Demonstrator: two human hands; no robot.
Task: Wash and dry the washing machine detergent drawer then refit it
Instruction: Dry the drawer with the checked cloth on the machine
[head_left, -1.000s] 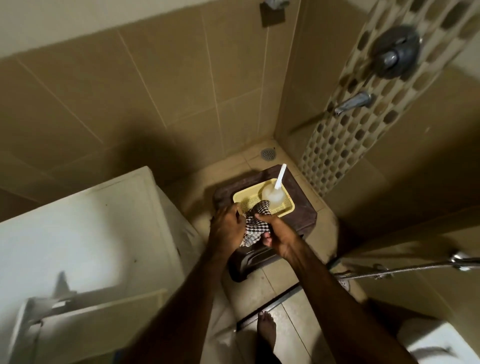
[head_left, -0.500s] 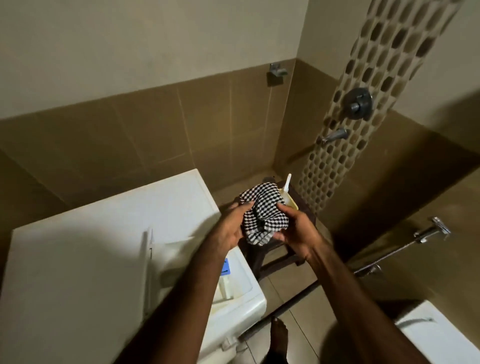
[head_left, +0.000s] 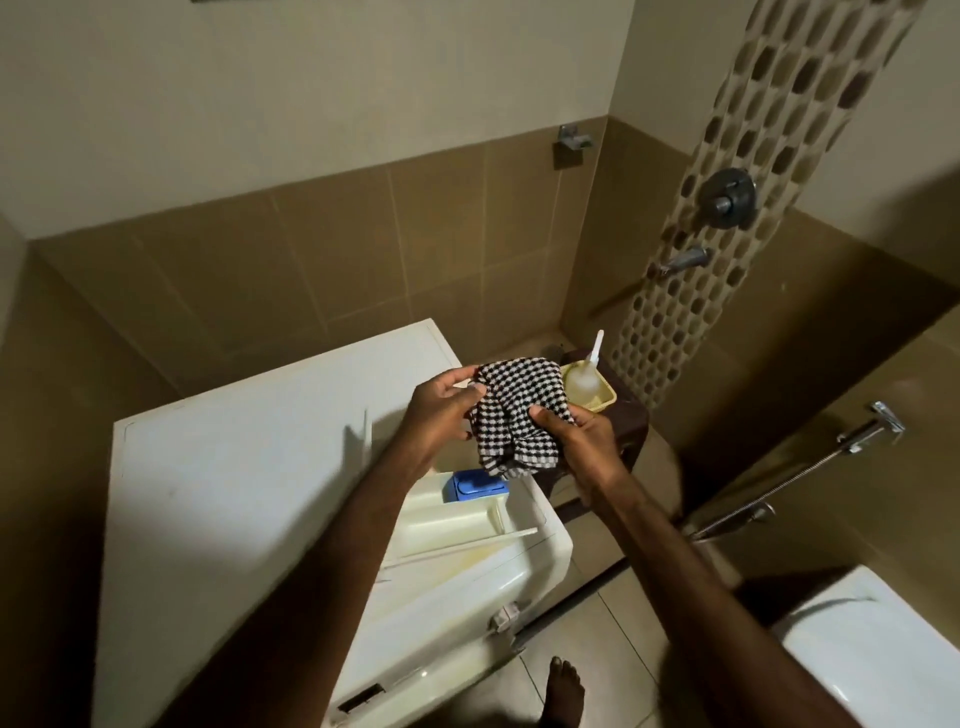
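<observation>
A black-and-white checked cloth (head_left: 511, 415) hangs bunched between both hands. My left hand (head_left: 441, 410) pinches its upper left corner; my right hand (head_left: 582, 441) grips its right side from below. Just beneath the cloth lies the white detergent drawer (head_left: 467, 514) with a blue insert (head_left: 474, 487), pulled out of the top front of the white washing machine (head_left: 249, 467). Part of the drawer is hidden by my left forearm.
A dark brown stool (head_left: 631, 426) stands right of the machine and bears a yellow tray (head_left: 605, 408) with a white brush (head_left: 587, 374). A tap (head_left: 683, 260) sits on the mosaic wall, a spray hose (head_left: 810, 467) on the right, a white toilet (head_left: 872, 654) at lower right, my bare foot (head_left: 563, 691) on the floor.
Both hands lifted the checked cloth from the stool and carried it left and up over the washing machine's drawer. The view tilted up from the floor toward the wall.
</observation>
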